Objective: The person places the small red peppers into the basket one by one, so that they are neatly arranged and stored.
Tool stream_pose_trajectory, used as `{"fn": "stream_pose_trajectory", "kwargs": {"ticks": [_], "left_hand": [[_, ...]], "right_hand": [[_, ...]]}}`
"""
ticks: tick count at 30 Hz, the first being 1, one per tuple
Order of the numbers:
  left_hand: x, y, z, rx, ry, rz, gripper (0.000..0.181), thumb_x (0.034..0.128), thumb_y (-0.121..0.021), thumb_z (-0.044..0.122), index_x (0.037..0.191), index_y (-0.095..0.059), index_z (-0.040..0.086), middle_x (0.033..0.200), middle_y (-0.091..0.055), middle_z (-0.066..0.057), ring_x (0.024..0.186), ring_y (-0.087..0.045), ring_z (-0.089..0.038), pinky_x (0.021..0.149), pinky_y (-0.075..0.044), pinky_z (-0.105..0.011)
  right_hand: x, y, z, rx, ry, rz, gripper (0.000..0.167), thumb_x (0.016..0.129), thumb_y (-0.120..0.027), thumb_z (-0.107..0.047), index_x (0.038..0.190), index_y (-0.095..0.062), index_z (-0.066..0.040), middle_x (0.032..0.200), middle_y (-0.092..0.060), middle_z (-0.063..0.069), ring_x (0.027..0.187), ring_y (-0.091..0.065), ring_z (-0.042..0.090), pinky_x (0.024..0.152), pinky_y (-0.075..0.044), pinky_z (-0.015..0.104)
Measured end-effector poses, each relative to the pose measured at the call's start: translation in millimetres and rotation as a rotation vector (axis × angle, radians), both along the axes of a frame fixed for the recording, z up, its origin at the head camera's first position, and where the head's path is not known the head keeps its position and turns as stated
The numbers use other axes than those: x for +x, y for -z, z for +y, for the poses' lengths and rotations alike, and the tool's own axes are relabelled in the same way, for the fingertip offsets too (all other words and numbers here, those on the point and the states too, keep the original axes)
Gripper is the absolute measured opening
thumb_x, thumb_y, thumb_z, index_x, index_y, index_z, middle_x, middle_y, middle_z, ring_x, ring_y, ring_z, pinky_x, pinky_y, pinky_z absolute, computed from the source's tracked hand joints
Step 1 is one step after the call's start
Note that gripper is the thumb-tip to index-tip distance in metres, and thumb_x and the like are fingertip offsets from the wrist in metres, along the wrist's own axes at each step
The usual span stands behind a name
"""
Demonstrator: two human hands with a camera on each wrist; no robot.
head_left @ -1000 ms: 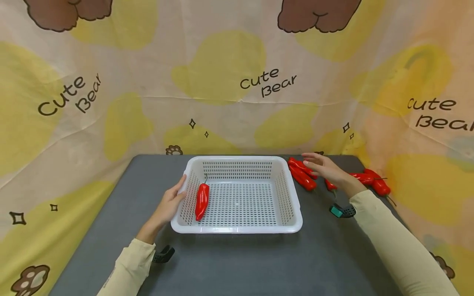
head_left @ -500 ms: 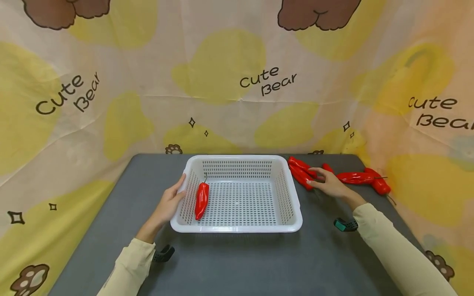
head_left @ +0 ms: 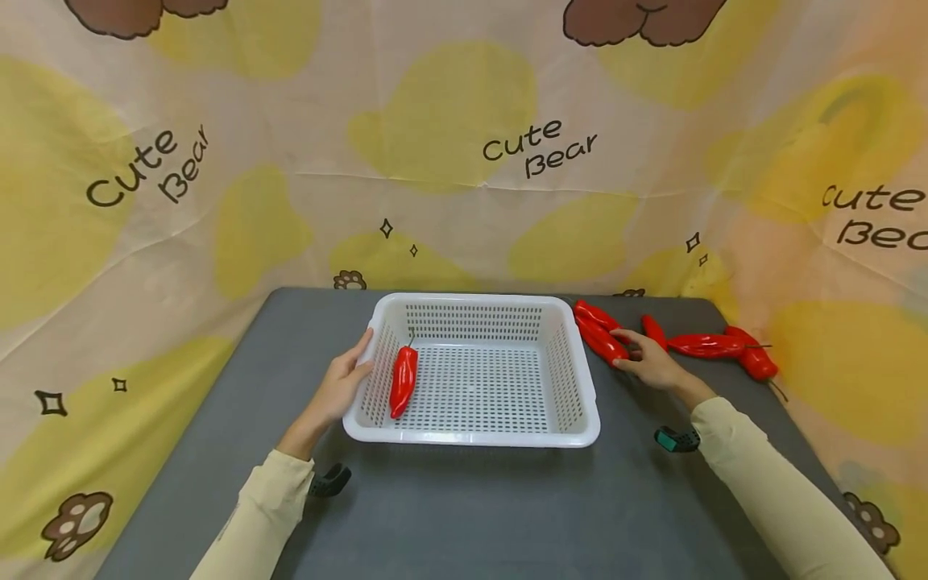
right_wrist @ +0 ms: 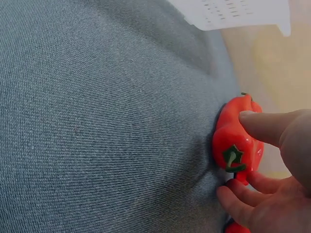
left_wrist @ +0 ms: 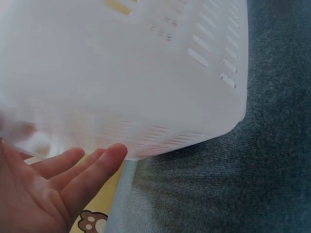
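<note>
Pinching the near red pepper (head_left: 600, 337) narrowly between thumb and fingers, how firmly I cannot tell, the right hand (head_left: 652, 366) works right of centre, while the left hand (head_left: 339, 388) grips the white basket (head_left: 471, 439) by its left rim, presumably to steady it. One pepper (head_left: 403, 383) lies along the basket's left side, perhaps leaving width for more; three loose peppers (head_left: 705, 345) lie farther right. Behind, the cloth (head_left: 435, 113) reads "Cute Bear" at upper left and upper centre, and partly cropped at the right edge.
</note>
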State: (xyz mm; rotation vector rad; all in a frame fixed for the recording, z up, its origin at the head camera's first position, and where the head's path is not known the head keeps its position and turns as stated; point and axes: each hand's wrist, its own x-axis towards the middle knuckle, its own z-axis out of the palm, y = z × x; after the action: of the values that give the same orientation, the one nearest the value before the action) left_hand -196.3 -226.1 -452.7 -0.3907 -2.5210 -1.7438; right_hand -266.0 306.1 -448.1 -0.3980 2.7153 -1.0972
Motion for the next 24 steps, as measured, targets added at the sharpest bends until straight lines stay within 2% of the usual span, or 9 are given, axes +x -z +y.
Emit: {"fn": "stream_pose_trajectory", "kwargs": {"ticks": [5, 10, 17, 24], "left_hand": [[-1.7, -1.8, 1.4, 0.004, 0.016, -0.017, 0.058, 0.1044, -0.039, 0.0, 0.159, -0.02, -0.001, 0.16, -0.027, -0.033, 0.124, -0.055, -0.056, 0.089, -0.058, -0.053], [-3.2, -4.7, 0.1, -0.003, -0.006, -0.012, 0.057, 0.1046, -0.04, 0.002, 0.159, -0.023, 0.002, 0.159, -0.03, -0.032, 0.116, -0.061, -0.054, 0.084, -0.062, -0.049], [0.1, -4.8, 0.8, -0.01, -0.01, -0.001, 0.057, 0.1031, -0.041, 0.001, 0.157, -0.024, -0.003, 0.16, -0.027, -0.03, 0.121, -0.058, -0.047, 0.086, -0.063, -0.037], [1.0, -2.6, -0.1, 0.017, -0.009, -0.025, 0.057, 0.1046, -0.04, 0.002, 0.159, -0.022, 0.0, 0.159, -0.029, -0.031, 0.118, -0.06, -0.051, 0.084, -0.063, -0.043]], "right_hand": [[-2.7, 6.0, 2.9, 0.003, 0.012, 0.006, 0.06, 0.097, -0.063, -0.007, 0.149, -0.037, 0.008, 0.15, -0.037, 0.039, 0.125, -0.051, 0.06, 0.097, -0.056, 0.059], [-6.1, 15.7, 2.9, -0.017, 0.043, 0.072, 0.055, 0.095, -0.065, -0.003, 0.145, -0.044, 0.007, 0.145, -0.044, 0.04, 0.123, -0.053, 0.053, 0.097, -0.053, 0.055], [-4.7, 26.6, 3.4, -0.013, 0.077, 0.131, 0.052, 0.094, -0.066, -0.001, 0.142, -0.048, 0.006, 0.136, -0.051, 0.043, 0.125, -0.05, 0.055, 0.106, -0.043, 0.066], [-5.6, 29.6, 2.7, -0.019, 0.097, 0.119, 0.053, 0.095, -0.063, -0.001, 0.145, -0.046, 0.004, 0.14, -0.05, 0.042, 0.131, -0.045, 0.055, 0.113, -0.032, 0.07]]}}
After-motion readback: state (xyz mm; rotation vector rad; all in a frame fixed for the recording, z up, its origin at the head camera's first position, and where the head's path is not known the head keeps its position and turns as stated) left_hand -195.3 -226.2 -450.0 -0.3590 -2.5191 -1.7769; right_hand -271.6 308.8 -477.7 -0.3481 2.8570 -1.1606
